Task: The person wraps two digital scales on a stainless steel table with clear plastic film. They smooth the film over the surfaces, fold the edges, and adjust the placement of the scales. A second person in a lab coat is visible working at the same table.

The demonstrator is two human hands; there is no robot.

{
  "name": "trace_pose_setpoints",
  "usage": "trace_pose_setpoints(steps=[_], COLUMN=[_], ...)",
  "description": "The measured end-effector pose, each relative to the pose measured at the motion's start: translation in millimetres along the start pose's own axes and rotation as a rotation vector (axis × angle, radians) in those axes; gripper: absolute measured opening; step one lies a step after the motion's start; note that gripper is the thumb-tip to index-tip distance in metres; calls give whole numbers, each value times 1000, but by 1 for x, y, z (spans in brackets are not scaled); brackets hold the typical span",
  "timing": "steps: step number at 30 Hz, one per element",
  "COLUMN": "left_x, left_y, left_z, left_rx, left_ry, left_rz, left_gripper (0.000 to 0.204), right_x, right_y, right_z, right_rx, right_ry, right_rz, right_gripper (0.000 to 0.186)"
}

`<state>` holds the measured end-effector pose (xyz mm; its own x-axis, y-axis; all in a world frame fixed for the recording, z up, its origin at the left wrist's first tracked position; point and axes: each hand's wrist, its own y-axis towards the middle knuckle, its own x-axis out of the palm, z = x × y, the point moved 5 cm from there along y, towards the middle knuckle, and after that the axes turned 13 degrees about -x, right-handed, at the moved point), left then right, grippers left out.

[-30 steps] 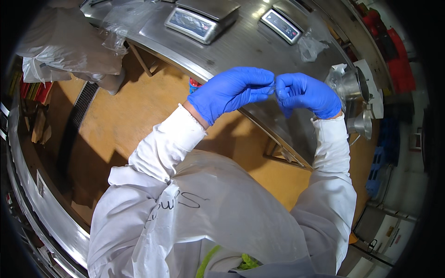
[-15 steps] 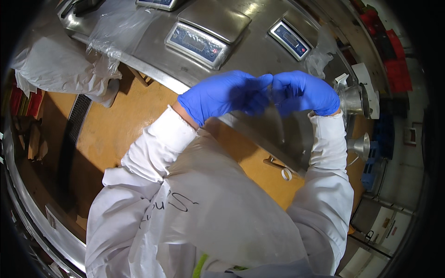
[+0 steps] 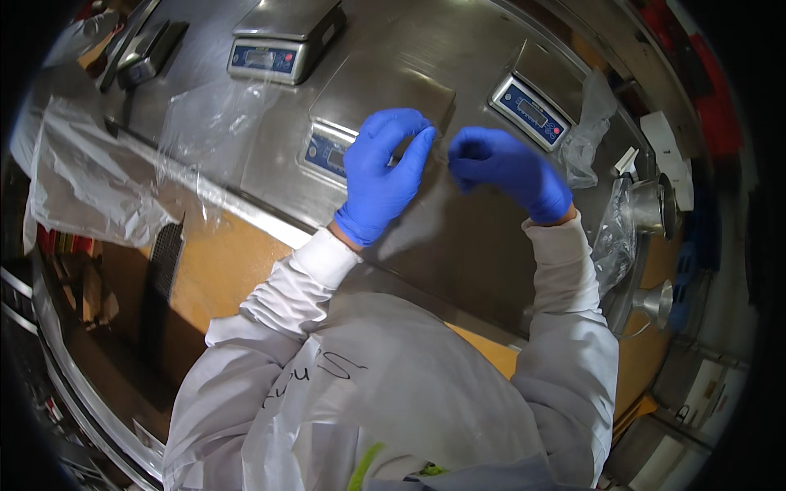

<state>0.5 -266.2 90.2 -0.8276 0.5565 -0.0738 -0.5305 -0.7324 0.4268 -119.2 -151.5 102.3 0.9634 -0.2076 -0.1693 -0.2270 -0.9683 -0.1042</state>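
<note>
My left hand [image 3: 383,178], in a blue glove, is raised over the steel table with its thumb and fingers curved together in a pinch. Close to its right, my right hand [image 3: 516,173], also gloved, has its fingers curled inward and slightly blurred. A faint, see-through wisp shows in the small gap between the fingertips, too thin to name. Beneath my left hand is a bench scale [image 3: 322,152], its display partly covered by the glove. Another scale [image 3: 530,113] stands beyond my right hand.
A third scale [image 3: 266,59] stands at the far left of the steel table [image 3: 467,254]. Clear plastic film [image 3: 214,123] hangs over the table's near edge, and a crumpled clear bag [image 3: 585,135] lies at right. Beside it are metal funnels [image 3: 652,206]. White plastic sheeting [image 3: 86,176] hangs at left.
My hands have moved apart from nearly touching, the left tilting upright and the right turning. The view has shifted, with more of the table and the far-left scale showing.
</note>
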Motion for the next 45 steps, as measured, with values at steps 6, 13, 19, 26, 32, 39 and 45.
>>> trace_pose_setpoints(steps=[6, 13, 19, 26, 32, 39, 45], left_x=[-3, -10, -19, 52, 83, 101, 104], left_y=[63, 137, 209, 219, 241, 266, 260], left_z=[-39, -56, -108, -123, -161, -207, -246], left_rx=[-98, 287, 118, -208, -604, -438, -491], left_ry=[-192, 198, 59, -71, -315, 65, 170], left_rz=[-81, -136, -165, -1213, -1558, -1333, -1275], left_gripper=[16, 17, 20, 40, 25, 16, 16], right_x=[-12, -20, -50, -74, -103, -140, -163], right_y=[55, 102, 126, 181, 207, 229, 242], right_z=[4, -7, -16, -40, -44, 24, 115], right_rx=[-84, 60, 29, 224, 230, 211, 110], right_ry=[10, -262, -594, -841, -878, -823, -596], right_rz=[257, 367, 244, -182, -230, -182, -70], right_gripper=[13, 12, 14, 9, 9, 10, 13])
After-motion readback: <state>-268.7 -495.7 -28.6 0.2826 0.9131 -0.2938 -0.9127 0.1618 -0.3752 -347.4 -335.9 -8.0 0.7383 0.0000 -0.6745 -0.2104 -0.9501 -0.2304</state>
